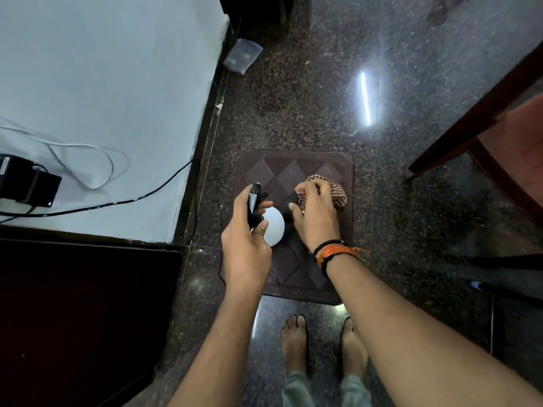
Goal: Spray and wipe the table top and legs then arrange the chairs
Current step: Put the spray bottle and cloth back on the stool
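From up here I cannot make out the table's legs under its small dark brown diamond-patterned table top [296, 277], and the chair [482, 136] at the right is cut off by the frame edge. Bare feet [295, 342] stand on the speckled floor [323, 92] just below the table. The left hand [245, 254] grips a white spray bottle [274, 226] with a black trigger over the top, while the right hand [316, 218] clutches a checkered cloth [338, 190] against it.

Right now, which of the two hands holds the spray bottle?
The left hand grips the spray bottle; the right hand, with wristbands, holds the checked cloth.
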The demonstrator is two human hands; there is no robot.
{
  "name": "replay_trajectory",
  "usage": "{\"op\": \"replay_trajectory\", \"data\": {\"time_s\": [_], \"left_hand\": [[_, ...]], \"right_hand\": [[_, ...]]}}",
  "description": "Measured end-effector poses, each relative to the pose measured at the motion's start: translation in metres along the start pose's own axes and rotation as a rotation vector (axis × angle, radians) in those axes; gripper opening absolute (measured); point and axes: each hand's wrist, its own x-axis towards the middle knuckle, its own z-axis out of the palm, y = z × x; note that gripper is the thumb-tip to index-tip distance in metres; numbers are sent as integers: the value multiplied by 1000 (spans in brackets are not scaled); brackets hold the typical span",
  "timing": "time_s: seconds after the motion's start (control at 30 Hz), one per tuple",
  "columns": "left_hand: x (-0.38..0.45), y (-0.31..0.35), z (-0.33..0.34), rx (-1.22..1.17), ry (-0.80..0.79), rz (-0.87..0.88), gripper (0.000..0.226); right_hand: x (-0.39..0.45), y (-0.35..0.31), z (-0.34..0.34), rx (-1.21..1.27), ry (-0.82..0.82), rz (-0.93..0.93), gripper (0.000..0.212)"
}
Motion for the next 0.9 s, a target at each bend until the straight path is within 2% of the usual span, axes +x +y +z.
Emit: {"op": "replay_trajectory", "data": {"time_s": [0.13,0.23,0.33,0.5,0.57,0.73,0.9], "left_hand": [[6,-4,-6,8,83,0,78],[4,-1,-8,35,106,-20,77],[4,3,-11,62,81,-44,81],[1,7,-18,95,61,-31,87],[-3,10,-20,155,88,34,85],[-17,39,-25,347,177,339,68],[-37,88,-32,320,44,509,46]], "right_hand": [[-1,-8,4,24,-59,-111,42],[-9,-13,1,-182,-175,-134,50],[-16,-14,-3,-424,-209,-143,57],[-22,-25,-12,-527,-198,-121,62],[-24,-30,-16,-549,-199,-107,64],[-28,-47,-44,-605,-210,-90,65],[-47,-82,-114,-572,-155,-104,34]]}}
